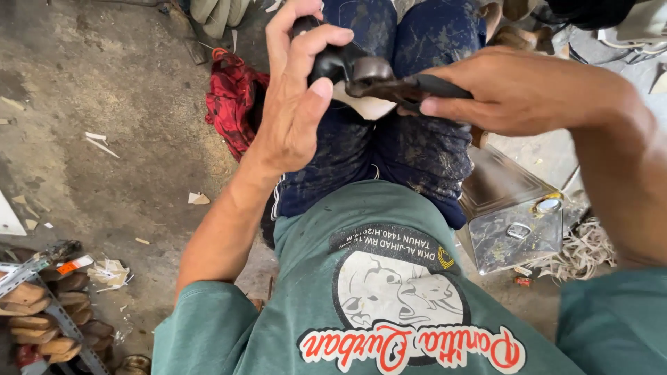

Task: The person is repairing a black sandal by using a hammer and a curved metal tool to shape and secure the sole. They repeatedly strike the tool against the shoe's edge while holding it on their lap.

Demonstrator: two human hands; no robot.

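Shirt: we are looking down past our teal printed T-shirt [389, 292], the item nearest the camera, with our dark blue stained trousers [410, 139] beyond it.
Left hand: our left hand [295, 97] is wrapping its fingers and thumb around the black glossy shoe-shaped piece [333, 62], gripping it over our lap.
Right hand: our right hand [514, 90] is closing firmly on the dark metal plier-like tool [403, 89], whose head is meeting the black piece.
Key relation: we are holding the black piece between both hands, slightly left of centre. The tool's long axis is running almost level from right to left, pointing into the piece. The left hand is nearer the piece, being around it; the right is reaching it only through the tool.
Appearance of piece: it is showing dark and shiny, with a brown rounded part [374, 68] and a pale surface [372, 107] below; we cannot tell its full shape.
Surroundings, right: a shiny square metal can [514, 215] is standing beside our right leg, with pale shavings [583, 250] near it.
Surroundings, left: a red patterned cloth [233, 97] is lying on the concrete floor [104, 104]; brown wooden shoe forms [42, 326] are resting on a rack at the lower left.
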